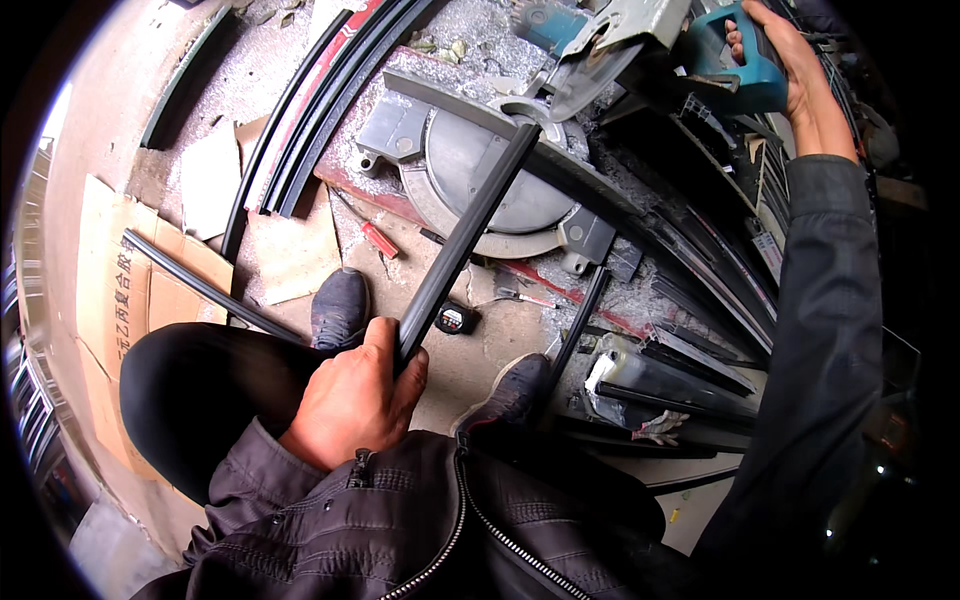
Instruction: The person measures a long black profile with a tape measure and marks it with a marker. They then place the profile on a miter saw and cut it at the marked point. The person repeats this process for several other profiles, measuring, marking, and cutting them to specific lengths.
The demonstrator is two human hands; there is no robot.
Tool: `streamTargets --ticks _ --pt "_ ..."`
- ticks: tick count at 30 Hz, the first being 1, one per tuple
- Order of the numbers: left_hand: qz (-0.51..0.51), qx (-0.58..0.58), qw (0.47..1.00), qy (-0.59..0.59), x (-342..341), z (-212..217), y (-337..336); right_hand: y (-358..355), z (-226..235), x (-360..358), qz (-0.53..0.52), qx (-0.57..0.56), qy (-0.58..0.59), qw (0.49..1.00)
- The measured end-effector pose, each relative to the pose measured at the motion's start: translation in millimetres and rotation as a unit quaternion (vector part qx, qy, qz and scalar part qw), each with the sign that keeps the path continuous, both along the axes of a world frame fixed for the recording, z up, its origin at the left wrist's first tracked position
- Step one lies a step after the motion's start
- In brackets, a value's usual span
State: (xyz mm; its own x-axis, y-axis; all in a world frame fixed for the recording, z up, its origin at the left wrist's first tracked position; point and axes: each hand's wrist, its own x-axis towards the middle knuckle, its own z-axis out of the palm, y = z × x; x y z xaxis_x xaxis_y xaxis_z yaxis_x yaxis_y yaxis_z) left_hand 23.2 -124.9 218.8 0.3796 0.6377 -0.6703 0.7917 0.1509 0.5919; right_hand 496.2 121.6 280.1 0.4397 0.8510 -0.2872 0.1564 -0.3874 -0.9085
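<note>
My left hand (355, 398) grips the near end of a dark metal profile bar (468, 240). The bar slants away from me over the round grey table of a miter saw (468, 165), its far end by the saw's fence (440, 98). At the upper right, the fingers of my right hand (785, 62) wrap round the teal saw handle (738, 50). The saw head is raised, and its blade (597, 82) stands above and to the right of the bar's far end, apart from it.
A red-handled screwdriver (378, 240) and a black tape measure (456, 319) lie on the floor between my feet and the saw. Flattened cardboard (105, 290) is at left. Long dark profiles (335, 110) lie at upper left, more strips (700, 365) at right. Metal shavings surround the saw.
</note>
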Motion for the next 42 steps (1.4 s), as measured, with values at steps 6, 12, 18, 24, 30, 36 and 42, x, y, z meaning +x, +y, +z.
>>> streamTargets --ticks 6,12,18,24,30,36,42 --pt "0.015 -0.009 1.000 -0.017 -1 1 -1 6 -1 17 0.155 0.009 -0.345 0.926" --pt "0.019 -0.013 0.999 -0.024 -1 -1 -3 18 -12 46 0.235 0.032 -0.494 0.837" --pt "0.023 -0.018 0.999 -0.022 -3 -1 -3 12 -6 34 0.225 0.024 -0.552 0.802" --pt "0.020 -0.011 0.999 -0.027 -3 -1 -4 -5 -5 16 0.180 0.046 -0.478 0.858" --pt "0.020 -0.013 0.999 -0.023 -3 -1 -4 -20 -6 -2 0.099 0.043 -0.271 0.957" --pt "0.017 -0.014 0.999 -0.025 -2 0 -3 -4 -13 33 0.101 0.049 0.007 0.994" --pt "0.021 -0.018 0.999 -0.026 -2 2 -3 -10 -13 23 0.084 0.046 -0.001 0.995"
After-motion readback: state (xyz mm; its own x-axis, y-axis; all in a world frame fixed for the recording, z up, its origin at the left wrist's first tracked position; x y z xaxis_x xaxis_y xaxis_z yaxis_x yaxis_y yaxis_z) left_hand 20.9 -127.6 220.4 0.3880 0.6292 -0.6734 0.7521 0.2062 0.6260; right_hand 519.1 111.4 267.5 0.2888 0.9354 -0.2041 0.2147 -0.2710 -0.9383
